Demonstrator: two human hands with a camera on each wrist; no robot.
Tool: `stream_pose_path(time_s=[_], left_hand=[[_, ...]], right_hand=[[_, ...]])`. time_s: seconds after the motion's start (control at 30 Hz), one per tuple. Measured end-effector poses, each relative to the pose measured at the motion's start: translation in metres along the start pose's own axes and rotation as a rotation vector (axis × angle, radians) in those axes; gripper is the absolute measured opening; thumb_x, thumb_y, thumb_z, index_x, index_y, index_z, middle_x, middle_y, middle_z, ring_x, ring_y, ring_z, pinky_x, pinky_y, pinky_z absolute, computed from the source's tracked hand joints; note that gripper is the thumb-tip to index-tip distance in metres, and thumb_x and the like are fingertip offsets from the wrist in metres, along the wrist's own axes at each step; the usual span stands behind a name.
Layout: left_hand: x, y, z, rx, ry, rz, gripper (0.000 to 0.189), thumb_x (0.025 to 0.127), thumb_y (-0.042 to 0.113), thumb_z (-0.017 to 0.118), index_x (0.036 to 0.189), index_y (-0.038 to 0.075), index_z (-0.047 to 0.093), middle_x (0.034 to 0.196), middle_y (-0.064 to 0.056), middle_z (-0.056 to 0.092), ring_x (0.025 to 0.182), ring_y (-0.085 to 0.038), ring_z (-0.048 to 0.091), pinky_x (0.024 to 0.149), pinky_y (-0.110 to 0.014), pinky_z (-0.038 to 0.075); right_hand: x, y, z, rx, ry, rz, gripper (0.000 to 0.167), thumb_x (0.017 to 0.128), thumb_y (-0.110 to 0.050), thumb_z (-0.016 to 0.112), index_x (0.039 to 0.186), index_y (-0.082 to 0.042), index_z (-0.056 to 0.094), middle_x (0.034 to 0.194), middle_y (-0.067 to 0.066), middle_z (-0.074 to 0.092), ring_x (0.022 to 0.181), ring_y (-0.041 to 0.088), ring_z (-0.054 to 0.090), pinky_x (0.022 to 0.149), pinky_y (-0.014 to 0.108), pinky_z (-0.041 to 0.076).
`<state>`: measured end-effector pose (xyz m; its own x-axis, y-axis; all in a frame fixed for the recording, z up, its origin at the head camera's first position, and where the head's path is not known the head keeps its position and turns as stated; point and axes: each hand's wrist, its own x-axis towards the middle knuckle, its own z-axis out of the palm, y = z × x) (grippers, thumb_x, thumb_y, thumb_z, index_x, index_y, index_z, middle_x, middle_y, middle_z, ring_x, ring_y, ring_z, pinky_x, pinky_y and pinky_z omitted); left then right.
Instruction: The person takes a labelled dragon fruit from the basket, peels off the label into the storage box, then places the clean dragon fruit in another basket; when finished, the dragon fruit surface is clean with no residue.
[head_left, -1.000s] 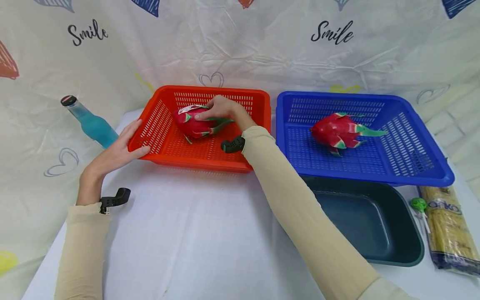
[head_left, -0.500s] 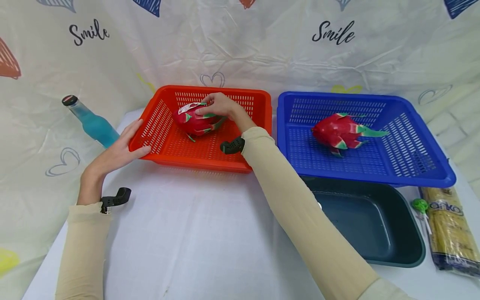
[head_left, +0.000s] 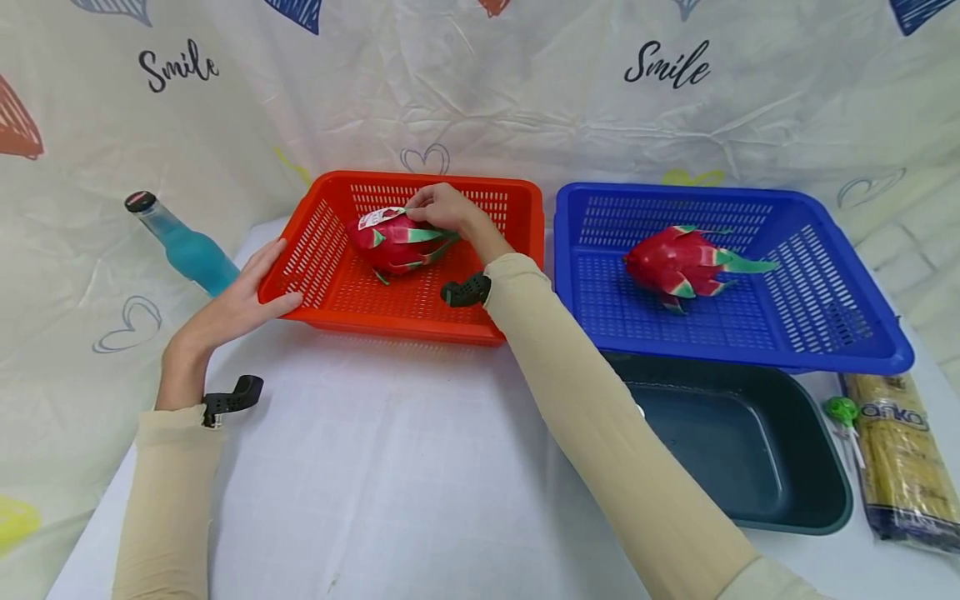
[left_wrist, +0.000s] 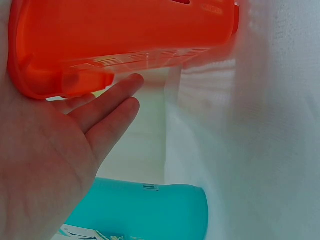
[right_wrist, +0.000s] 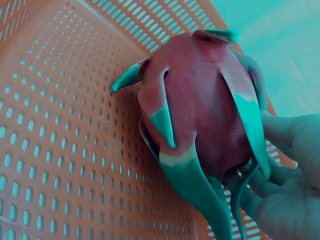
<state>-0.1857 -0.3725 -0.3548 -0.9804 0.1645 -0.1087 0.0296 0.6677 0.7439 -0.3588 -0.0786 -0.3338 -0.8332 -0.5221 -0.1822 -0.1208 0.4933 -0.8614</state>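
Note:
In the head view my right hand (head_left: 444, 207) is at the upper side of a red dragon fruit (head_left: 405, 252) with green-tipped scales and a white label, lying in the red basket (head_left: 405, 327). Its thumb and fingertips pinch at the scales by the label. The right wrist view shows the same dragon fruit (right_wrist: 200, 105) close up, thumb and fingers at its far side. My left hand (head_left: 236, 302) rests against the basket's left corner, thumb over the front rim and fingers straight along the left side. Under the rim, the left fingers (left_wrist: 112, 117) stretch out straight in the left wrist view.
A blue basket (head_left: 720, 357) to the right holds another dragon fruit (head_left: 682, 262). Before it sits a dark green tub (head_left: 817, 517), partly behind my right arm. A green lollipop (head_left: 842, 410) and a pasta packet (head_left: 896, 458) lie far right. A blue bottle (head_left: 197, 254) stands left.
My right thumb has drawn back from the fruit's front toward the fingertips at the label. The dragon fruit has turned slightly in the basket. My left hand keeps its place.

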Motion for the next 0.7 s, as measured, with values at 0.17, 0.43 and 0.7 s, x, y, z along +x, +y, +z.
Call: stream_pose_path(time_s=[0.17,0.43,0.7], left_hand=[[0.0005,-0.0005,0.0003,0.003,0.0,0.003,0.086,0.093,0.029,0.062,0.155,0.039,0.002,0.16,-0.005,0.014,0.139,-0.032,0.024,0.076,-0.012,0.05],[-0.0002,0.0007,-0.0002,0.006,0.002,-0.006,0.087,0.093,0.031,0.061,0.155,0.04,0.001,0.161,-0.005,0.013,0.14,-0.033,0.023,0.076,-0.012,0.049],[0.0003,-0.0007,-0.0001,0.004,0.0,-0.01,0.087,0.093,0.031,0.062,0.155,0.04,0.001,0.161,-0.005,0.012,0.141,-0.033,0.022,0.076,-0.012,0.05]], right_hand=[[-0.0001,-0.0009,-0.0002,-0.012,-0.011,0.013,0.028,0.1,-0.02,0.052,0.123,-0.005,0.059,0.123,0.009,0.056,0.109,0.018,0.049,0.098,0.027,0.045],[0.0015,-0.0014,0.0,-0.036,-0.101,-0.005,0.042,0.094,-0.032,0.06,0.128,-0.008,0.051,0.137,0.009,0.049,0.118,0.019,0.046,0.1,0.029,0.045],[0.0016,0.0003,0.0014,-0.026,-0.233,0.015,0.064,0.088,-0.032,0.068,0.136,-0.012,0.031,0.146,0.01,0.037,0.131,0.025,0.039,0.104,0.032,0.047]])
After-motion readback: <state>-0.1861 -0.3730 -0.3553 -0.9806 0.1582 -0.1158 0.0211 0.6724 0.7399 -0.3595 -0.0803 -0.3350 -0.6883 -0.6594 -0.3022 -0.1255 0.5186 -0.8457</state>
